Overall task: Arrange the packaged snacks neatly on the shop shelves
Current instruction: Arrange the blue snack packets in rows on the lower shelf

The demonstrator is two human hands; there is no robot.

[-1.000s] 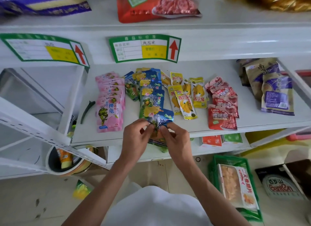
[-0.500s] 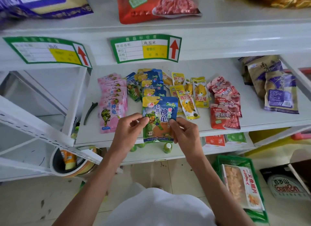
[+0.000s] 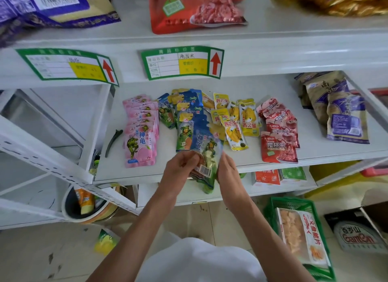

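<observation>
We hold a small bunch of blue turtle snack packets (image 3: pixel 206 155) over the front edge of the white shelf (image 3: pixel 310 153), tilted, with a barcode facing up and motion blur across the top packet. Our left hand (image 3: pixel 180 168) grips the bunch from the left with curled fingers, and our right hand (image 3: pixel 227 170) pinches its right edge — both hands are closed on the same bundle.

Just behind it on the shelf lies the overlapping row of blue packets (image 3: pixel 185 122), running toward the back. To its left sits a tidy fanned row of pink turtle packets (image 3: pixel 140 132), and beyond those a dark hair clip (image 3: pixel 112 142) near the shelf's left edge. To the right of the blue row lie yellow mango packets (image 3: pixel 237 124), loosely overlapped, then a stepped row of red cherry packets (image 3: pixel 278 134), and well apart at the far right, brown-and-purple bags (image 3: pixel 344 113).

Two green price tags (image 3: pixel 181 63) with red arrows hang on the shelf edge above. On the floor at lower right stands a green basket (image 3: pixel 321 248) — it holds a large snack pack.
</observation>
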